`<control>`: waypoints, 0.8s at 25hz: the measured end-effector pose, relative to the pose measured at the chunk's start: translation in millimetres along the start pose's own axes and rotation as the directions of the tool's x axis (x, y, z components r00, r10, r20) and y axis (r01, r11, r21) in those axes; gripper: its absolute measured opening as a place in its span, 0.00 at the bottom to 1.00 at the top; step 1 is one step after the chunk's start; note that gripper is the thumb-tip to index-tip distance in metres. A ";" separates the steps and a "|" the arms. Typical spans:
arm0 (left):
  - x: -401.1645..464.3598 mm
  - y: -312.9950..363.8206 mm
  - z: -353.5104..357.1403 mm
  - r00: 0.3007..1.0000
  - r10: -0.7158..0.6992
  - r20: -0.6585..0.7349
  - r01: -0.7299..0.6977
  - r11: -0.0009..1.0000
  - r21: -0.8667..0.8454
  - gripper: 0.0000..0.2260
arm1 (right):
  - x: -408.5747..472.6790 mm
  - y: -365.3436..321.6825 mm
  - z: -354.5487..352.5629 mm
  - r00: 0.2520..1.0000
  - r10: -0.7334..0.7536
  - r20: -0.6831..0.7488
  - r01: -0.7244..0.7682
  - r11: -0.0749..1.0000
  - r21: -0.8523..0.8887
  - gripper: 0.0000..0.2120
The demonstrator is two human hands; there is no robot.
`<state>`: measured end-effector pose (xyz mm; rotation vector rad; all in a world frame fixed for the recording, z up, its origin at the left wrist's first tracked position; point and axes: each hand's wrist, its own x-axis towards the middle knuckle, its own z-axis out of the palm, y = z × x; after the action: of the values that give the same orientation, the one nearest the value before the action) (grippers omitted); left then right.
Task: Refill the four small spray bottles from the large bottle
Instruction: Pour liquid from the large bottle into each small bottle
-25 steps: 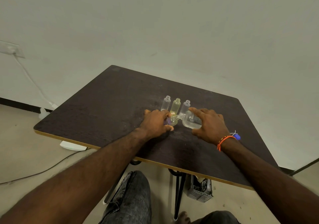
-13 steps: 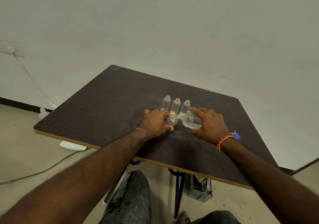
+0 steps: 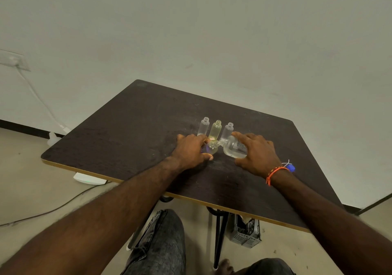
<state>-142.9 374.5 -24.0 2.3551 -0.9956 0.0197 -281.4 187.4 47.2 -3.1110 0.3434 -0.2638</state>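
Observation:
On the dark table, my right hand grips the large clear bottle, tipped over to the left so its mouth meets the neck of a small spray bottle. My left hand holds that small bottle, tilted toward the large one. Behind them three uncapped small bottles stand upright in a row: a clear one, a yellowish one and another clear one.
A blue spray cap with a thin white tube lies on the table behind my right wrist. The table's front edge runs close to my forearms. A grey crate sits on the floor below, and a cable trails at the left.

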 end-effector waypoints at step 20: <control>-3.7 -9.1 2.3 0.997 -0.040 -0.067 0.038 0.999 -0.029 0.25 | 0.4 -5.5 8.8 0.974 0.195 -0.117 -0.105 0.841 0.531 0.37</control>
<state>-140.0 380.9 -31.3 2.3325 -0.9116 0.0694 -278.3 192.6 38.7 -2.5141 0.4309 -0.5200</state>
